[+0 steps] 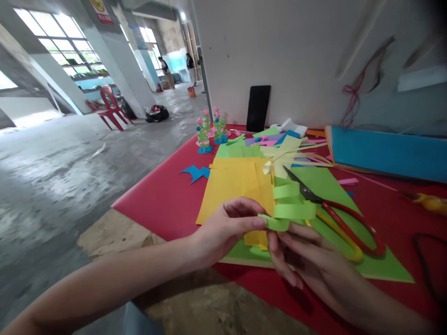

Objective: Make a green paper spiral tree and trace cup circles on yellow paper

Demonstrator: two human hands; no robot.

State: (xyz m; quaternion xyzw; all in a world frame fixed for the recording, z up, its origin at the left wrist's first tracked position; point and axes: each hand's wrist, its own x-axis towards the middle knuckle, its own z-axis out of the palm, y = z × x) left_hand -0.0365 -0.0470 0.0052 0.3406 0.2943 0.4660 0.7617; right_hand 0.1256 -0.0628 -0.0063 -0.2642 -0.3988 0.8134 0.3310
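Observation:
Both hands meet over the near side of the paper pile. Between thumb and fingers, my left hand [223, 225] pinches the end of a green paper strip [279, 224]. My right hand [310, 256] grips the same piece from below, its fingers curled; part of that grip is hidden. Above the strip rise more curved green paper bands [293, 210] on a yellow stem, with a pale cream bud [267, 168] at the top. Beneath the hands lie yellow paper sheets [233, 186] and green sheets [380, 251]. Scissors [335, 204] with red and yellow handles rest to the right.
Finished paper flowers [220, 130] on blue bases stand at the table's back left. A black phone [258, 108] leans on the wall. Blue paper scraps [196, 173] lie at left; a blue board [387, 151] sits at right. A glue gun [426, 202] is at the right edge.

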